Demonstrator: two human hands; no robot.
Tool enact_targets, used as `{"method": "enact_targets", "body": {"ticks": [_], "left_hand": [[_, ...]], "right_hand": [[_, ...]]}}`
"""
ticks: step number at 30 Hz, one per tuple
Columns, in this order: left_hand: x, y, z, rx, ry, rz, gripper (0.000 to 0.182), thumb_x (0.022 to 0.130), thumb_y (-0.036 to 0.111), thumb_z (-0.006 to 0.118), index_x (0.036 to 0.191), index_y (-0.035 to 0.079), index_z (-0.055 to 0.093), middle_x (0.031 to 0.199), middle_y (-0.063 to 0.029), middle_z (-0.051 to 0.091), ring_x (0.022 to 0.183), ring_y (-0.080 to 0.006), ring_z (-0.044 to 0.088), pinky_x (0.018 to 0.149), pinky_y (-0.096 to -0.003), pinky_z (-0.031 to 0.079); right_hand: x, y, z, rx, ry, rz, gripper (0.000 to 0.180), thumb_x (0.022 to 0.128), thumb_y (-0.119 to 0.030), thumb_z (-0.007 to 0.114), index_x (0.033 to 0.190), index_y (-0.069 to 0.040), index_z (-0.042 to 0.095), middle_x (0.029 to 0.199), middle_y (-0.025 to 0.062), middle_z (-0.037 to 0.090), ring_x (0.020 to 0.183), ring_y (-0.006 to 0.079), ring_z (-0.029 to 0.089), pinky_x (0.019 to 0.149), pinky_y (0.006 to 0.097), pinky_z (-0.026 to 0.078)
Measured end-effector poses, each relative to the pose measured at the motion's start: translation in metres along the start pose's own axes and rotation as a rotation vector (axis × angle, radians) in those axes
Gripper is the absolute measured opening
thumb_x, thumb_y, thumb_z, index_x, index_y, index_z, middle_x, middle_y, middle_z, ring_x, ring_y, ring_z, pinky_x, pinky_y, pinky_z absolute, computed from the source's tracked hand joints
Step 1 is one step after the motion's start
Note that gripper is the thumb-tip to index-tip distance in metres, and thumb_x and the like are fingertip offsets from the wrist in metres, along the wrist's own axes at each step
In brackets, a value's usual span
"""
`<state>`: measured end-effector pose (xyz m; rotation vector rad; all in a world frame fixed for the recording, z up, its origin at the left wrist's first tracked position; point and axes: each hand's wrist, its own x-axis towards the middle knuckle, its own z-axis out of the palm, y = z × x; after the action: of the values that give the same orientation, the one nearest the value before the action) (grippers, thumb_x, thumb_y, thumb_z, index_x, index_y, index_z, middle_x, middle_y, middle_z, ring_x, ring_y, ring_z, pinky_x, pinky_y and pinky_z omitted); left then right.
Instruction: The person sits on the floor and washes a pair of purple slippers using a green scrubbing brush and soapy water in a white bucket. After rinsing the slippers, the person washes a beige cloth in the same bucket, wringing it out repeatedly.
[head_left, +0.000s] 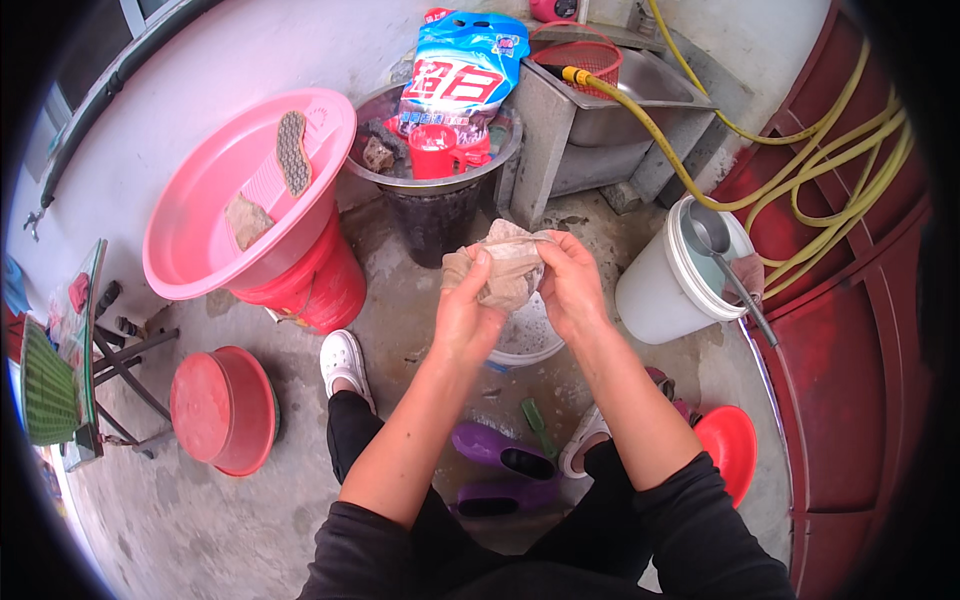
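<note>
Both hands hold a crumpled, wet-looking beige cloth in front of me, above a white bucket of cloudy, sudsy water. My left hand grips the cloth's left side, thumb on top. The right side is pinched between the thumb and fingers of my right hand. Below on the wet floor, nearer my body, lie a green-handled brush, its bristles not visible, and a pair of purple shoes. The hands and cloth hide part of the bucket.
A pink basin with an insole and a stone rests on a red bucket. Behind are a metal basin holding a detergent bag and red cup, and a sink. At right stand a white pail with a ladle and a red basin.
</note>
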<state>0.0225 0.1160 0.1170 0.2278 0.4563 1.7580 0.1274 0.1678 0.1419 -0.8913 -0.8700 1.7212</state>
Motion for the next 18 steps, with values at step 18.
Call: {"method": "enact_targets", "body": {"ticks": [18], "left_hand": [[0.005,-0.019,-0.042,0.0,0.122,-0.263,0.025,0.089,0.035,0.056,0.091,0.01,0.057,0.083,-0.002,0.058,0.067,-0.0131,0.053,0.059,-0.0286,0.044]], "right_hand": [[-0.053,0.049,0.017,-1.072,-0.267,-1.019,0.024,0.078,-0.016,0.062,0.061,-0.007,0.048,0.057,0.0121,0.053,0.046,0.0284,0.053,0.043,0.0368,0.039]]}}
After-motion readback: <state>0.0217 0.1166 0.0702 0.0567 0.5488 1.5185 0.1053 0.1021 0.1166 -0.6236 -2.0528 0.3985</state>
